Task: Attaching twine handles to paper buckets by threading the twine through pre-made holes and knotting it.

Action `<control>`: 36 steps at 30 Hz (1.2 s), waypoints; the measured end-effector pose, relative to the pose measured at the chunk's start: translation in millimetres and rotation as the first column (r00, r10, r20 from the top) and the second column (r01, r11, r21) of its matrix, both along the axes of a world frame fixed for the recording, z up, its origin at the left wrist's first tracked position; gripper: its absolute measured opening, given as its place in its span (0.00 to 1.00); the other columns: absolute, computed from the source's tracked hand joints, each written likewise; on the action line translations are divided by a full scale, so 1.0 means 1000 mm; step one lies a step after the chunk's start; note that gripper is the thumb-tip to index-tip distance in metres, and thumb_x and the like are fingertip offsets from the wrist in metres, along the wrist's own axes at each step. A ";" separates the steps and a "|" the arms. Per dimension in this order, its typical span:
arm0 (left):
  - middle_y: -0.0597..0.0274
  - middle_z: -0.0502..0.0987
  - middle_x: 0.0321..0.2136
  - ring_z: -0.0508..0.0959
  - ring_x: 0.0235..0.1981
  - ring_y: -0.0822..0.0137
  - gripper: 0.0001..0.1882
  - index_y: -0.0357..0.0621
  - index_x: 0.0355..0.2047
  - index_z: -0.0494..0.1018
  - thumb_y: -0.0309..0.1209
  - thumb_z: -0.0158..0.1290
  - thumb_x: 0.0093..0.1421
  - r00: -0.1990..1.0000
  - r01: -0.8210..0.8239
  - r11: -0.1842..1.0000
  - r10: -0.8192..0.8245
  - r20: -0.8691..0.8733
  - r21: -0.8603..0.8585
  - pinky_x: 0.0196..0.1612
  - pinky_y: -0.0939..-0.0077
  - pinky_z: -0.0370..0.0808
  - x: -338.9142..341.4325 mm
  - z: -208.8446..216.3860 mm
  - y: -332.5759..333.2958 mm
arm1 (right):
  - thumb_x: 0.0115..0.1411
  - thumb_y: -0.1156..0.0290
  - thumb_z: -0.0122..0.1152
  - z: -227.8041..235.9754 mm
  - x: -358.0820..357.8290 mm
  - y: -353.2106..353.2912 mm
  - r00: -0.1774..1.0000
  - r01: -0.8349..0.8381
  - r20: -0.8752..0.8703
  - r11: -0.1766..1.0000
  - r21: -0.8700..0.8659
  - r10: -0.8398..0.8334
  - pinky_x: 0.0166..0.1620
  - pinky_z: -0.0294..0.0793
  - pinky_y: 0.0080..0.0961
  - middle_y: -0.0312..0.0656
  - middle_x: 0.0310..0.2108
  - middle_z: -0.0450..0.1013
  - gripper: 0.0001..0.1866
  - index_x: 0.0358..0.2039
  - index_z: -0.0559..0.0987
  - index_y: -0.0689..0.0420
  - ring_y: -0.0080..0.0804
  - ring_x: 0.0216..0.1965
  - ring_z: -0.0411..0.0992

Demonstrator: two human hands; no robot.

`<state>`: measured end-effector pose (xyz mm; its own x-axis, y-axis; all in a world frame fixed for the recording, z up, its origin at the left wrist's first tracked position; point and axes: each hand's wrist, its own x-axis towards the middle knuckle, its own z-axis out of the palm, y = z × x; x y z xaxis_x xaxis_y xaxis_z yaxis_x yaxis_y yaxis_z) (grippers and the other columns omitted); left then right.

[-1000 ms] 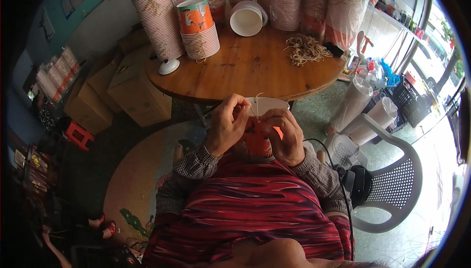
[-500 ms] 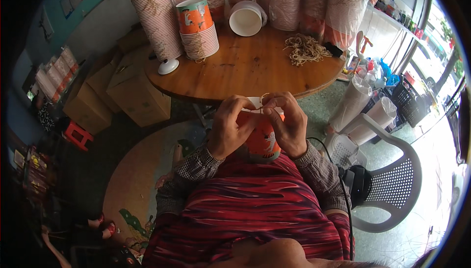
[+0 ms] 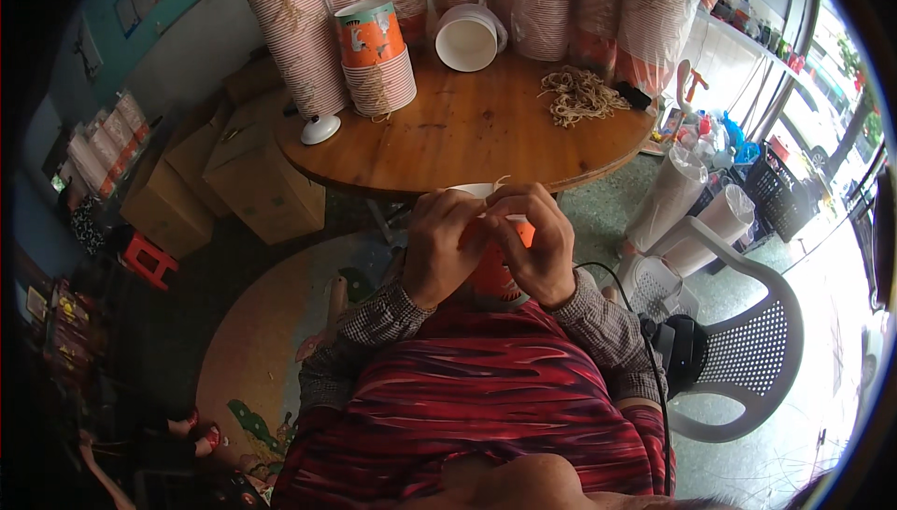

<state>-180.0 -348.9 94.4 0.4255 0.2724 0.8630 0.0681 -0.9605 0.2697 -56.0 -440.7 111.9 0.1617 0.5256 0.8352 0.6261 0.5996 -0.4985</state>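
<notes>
An orange paper tub [image 3: 492, 278] with a white inside stands upright against my lap, below the table's near edge. Both hands meet at its upper rim. A short end of pale twine [image 3: 502, 180] sticks up between my fingertips. My left hand [image 3: 441, 247] is closed in a pinch on the twine, at the left side of the tub. My right hand [image 3: 542, 247] pinches the twine from the right, thumb and forefinger pressed together. The fingers hide most of the twine and part of the tub's rim.
On the round wooden table [image 3: 467, 146] stand stacked tubs [image 3: 378, 80], a white tub on its side [image 3: 467, 45], a white lid [image 3: 320, 129] and a heap of twine [image 3: 581, 97]. Cardboard boxes [image 3: 266, 174] stand left, a grey plastic chair [image 3: 747, 342] right.
My hands have drawn closer together over the tub's rim, the right one moving slightly left. The twine that showed between them is now mostly covered by fingers.
</notes>
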 end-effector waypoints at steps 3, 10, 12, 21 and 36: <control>0.61 0.74 0.29 0.75 0.32 0.62 0.08 0.39 0.33 0.74 0.26 0.57 0.53 0.994 0.107 0.993 -0.107 0.003 -0.059 0.37 0.69 0.70 0.000 -0.001 0.006 | 0.53 0.79 0.61 0.001 0.001 -0.001 0.998 -0.030 0.057 1.000 -0.005 0.030 0.43 0.70 0.25 0.43 0.35 0.74 0.05 0.31 0.74 0.59 0.34 0.39 0.73; 0.66 0.73 0.27 0.72 0.29 0.79 0.08 0.35 0.35 0.72 0.27 0.46 0.65 0.877 0.441 0.638 -0.456 0.152 -0.631 0.34 0.86 0.69 -0.009 0.006 0.002 | 0.67 0.63 0.46 0.015 0.029 0.008 0.963 -0.240 -0.191 0.930 -0.280 0.191 0.37 0.70 0.18 0.39 0.39 0.75 0.17 0.47 0.74 0.64 0.20 0.31 0.69; 0.66 0.72 0.27 0.71 0.29 0.78 0.09 0.35 0.35 0.72 0.28 0.45 0.66 0.830 0.489 0.568 -0.537 0.152 -0.662 0.34 0.85 0.68 -0.014 0.012 0.003 | 0.68 0.63 0.46 0.017 0.033 0.010 0.926 -0.348 -0.285 0.851 -0.393 0.247 0.36 0.69 0.16 0.38 0.38 0.75 0.18 0.47 0.74 0.63 0.18 0.30 0.67; 0.69 0.70 0.24 0.67 0.26 0.81 0.08 0.36 0.35 0.71 0.28 0.44 0.65 0.818 0.523 0.505 -0.524 0.239 -0.687 0.33 0.86 0.66 -0.029 0.022 0.013 | 0.63 0.71 0.52 0.015 0.045 0.009 0.832 -0.553 -0.381 0.671 -0.494 0.404 0.28 0.65 0.13 0.31 0.25 0.72 0.08 0.37 0.76 0.62 0.14 0.24 0.64; 0.70 0.75 0.22 0.68 0.23 0.85 0.08 0.34 0.32 0.73 0.29 0.54 0.61 0.927 0.307 0.676 -0.372 0.049 -0.670 0.26 0.89 0.65 -0.026 0.029 0.004 | 0.58 0.79 0.57 0.006 0.026 0.018 0.836 -0.501 -0.420 0.801 -0.327 0.352 0.38 0.67 0.15 0.32 0.29 0.71 0.01 0.31 0.74 0.63 0.16 0.32 0.68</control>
<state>-205.7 -345.3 123.5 0.6643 0.5748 0.4779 -0.1732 -0.5036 0.8464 -30.4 -422.3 117.5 0.0565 0.8820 0.4678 0.1128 0.4599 -0.8808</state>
